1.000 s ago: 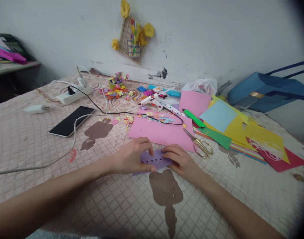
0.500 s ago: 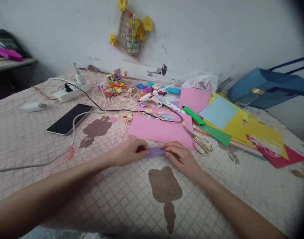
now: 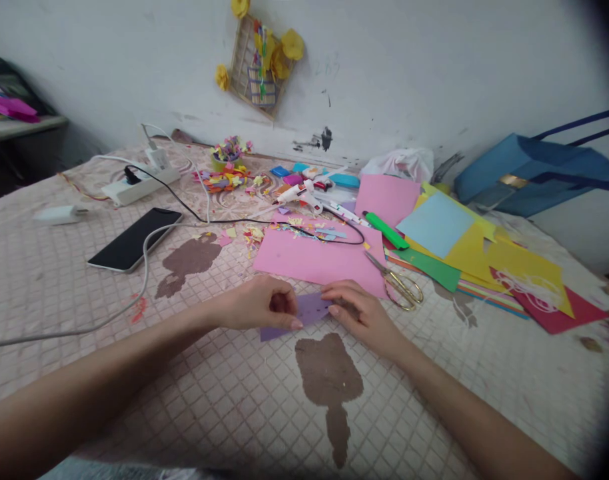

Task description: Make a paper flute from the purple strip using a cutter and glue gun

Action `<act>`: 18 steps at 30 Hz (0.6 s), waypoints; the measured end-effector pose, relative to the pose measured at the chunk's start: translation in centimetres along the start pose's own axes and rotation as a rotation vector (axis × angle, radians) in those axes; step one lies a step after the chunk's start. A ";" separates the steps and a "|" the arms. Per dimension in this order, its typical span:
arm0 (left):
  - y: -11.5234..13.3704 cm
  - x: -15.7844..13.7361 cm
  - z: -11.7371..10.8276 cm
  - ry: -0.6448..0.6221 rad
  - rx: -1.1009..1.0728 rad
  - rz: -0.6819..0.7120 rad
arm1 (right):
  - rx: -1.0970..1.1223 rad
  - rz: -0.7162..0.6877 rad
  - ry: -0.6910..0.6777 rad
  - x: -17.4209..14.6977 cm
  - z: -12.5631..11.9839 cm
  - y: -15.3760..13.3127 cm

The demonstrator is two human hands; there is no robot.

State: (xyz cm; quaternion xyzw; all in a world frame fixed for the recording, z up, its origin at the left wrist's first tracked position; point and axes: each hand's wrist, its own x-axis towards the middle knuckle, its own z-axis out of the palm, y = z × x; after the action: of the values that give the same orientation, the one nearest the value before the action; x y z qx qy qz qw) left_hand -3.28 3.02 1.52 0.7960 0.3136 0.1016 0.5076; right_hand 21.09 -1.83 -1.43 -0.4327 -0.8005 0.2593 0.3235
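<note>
A strip of purple paper [image 3: 309, 308] with small dark marks or holes in a row lies low over the tablecloth between my hands. My left hand [image 3: 257, 303] is over its left part, thumb and curled fingers apart, the thumb tip touching or just above the paper. At the right end, my right hand [image 3: 362, 313] pinches the paper between thumb and fingers. Just beyond lies a pink sheet [image 3: 304, 257] with paper scraps on its far side. Gold-handled scissors [image 3: 404, 285] rest at its right edge, near my right hand.
A white glue gun [image 3: 302, 193] with a black cord and a green cutter [image 3: 386, 231] lie behind. Coloured sheets [image 3: 437, 227] are piled right, beside a blue bag [image 3: 529, 173]. On the left are a phone [image 3: 134, 240], a power strip [image 3: 142, 187] and a grey cable [image 3: 145, 267].
The purple paper was narrow and pinched by both hands; now it shows wider, extending below my left hand. My left thumb and fingers have parted. The right hand keeps its hold.
</note>
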 end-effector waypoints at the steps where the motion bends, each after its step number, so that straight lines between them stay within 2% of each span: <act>1: 0.0 0.0 0.0 0.005 0.005 0.002 | -0.018 -0.022 -0.027 -0.1 -0.1 0.0; 3: 0.0 0.0 0.0 0.069 0.068 0.012 | -0.061 -0.056 -0.083 -0.2 -0.4 -0.1; 6: -0.2 0.0 0.0 0.214 0.274 0.042 | -0.130 -0.063 -0.139 -0.4 -0.5 -0.4; 8: -0.4 0.0 0.2 0.267 0.390 0.061 | -0.169 -0.053 -0.155 -0.4 -0.4 -0.7; 13: -0.3 -0.1 1.0 0.299 0.486 0.026 | -0.241 -0.033 -0.146 -0.3 0.5 -0.8; 18: 0.2 -0.1 1.3 0.310 0.419 -0.004 | -0.267 -0.003 -0.097 -0.1 1.3 -0.7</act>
State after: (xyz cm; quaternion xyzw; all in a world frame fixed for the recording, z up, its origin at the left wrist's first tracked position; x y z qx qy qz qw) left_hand -2.67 1.94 1.06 0.8582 0.4032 0.1542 0.2778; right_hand 19.84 -2.47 -1.82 -0.4576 -0.8433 0.1706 0.2246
